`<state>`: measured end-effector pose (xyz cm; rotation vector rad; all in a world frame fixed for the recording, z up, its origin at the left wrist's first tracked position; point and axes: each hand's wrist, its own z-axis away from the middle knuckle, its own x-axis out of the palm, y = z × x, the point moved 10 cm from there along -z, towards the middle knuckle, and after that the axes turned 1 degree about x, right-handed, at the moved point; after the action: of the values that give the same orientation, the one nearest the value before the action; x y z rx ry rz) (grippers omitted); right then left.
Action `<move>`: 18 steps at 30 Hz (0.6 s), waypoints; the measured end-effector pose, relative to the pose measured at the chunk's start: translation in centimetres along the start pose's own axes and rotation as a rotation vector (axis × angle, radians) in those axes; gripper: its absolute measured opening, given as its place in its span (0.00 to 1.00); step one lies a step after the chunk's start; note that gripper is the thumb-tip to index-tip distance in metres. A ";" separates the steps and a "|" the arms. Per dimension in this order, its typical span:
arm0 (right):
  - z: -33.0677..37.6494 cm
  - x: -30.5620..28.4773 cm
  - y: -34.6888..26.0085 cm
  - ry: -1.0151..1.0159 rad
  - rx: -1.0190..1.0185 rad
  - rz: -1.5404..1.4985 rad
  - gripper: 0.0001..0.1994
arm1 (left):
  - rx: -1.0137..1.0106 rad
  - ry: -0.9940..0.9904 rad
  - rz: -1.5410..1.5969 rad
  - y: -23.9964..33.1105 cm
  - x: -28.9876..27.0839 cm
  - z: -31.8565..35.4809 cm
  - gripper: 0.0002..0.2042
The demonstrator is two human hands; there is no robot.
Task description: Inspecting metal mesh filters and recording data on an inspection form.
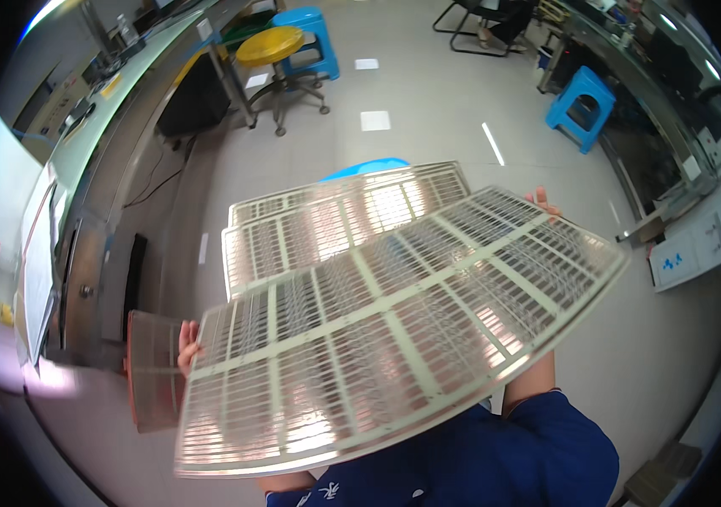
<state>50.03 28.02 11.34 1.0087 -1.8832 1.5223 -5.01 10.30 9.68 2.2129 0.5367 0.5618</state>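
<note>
A large, thin rectangular panel (394,296) with shiny copper-coloured strips and pale green bands, like a circuit board sheet, is held tilted in front of my body. My left hand (188,346) grips its left edge, fingers showing and thumb hidden. At the far right edge, fingertips of my right hand (544,203) curl over the rim; the rest of that hand is behind the panel. Just beyond lie similar panels (246,218), overlapping one another, with a blue surface (373,167) showing behind them. Below my left hand stands a reddish-edged panel (153,372), partly covered.
On the left runs a long workbench (111,114) with metal cabinets beneath. A yellow round stool (270,46) and a blue stool (323,51) stand ahead. To the right are another blue stool (582,108), a second bench and a white flat box (696,249).
</note>
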 end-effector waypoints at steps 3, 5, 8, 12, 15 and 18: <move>0.5 3.6 3.3 -0.145 0.422 -0.461 0.22 | -0.996 0.133 0.871 -4.6 8.2 1.9 0.22; 0.1 0.4 3.6 -0.001 0.250 -0.394 0.24 | -0.630 0.321 0.281 2.1 10.0 1.5 0.21; 1.5 -0.1 2.5 0.341 0.017 0.029 0.24 | -0.730 0.158 0.260 -2.0 8.1 2.6 0.17; 2.5 -1.0 3.0 0.398 0.015 0.116 0.24 | -0.841 0.058 0.466 -3.7 8.9 4.7 0.11; 3.0 -1.8 3.2 0.421 0.029 0.152 0.24 | -0.849 0.037 0.469 -5.2 7.2 6.5 0.12; 3.1 -2.5 3.4 0.434 0.043 0.170 0.24 | -0.982 -0.001 0.785 -5.7 7.8 7.8 0.18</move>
<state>48.94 25.87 6.65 0.4890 -1.6610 1.7204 4.44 13.42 2.36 1.3791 -0.5726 0.9554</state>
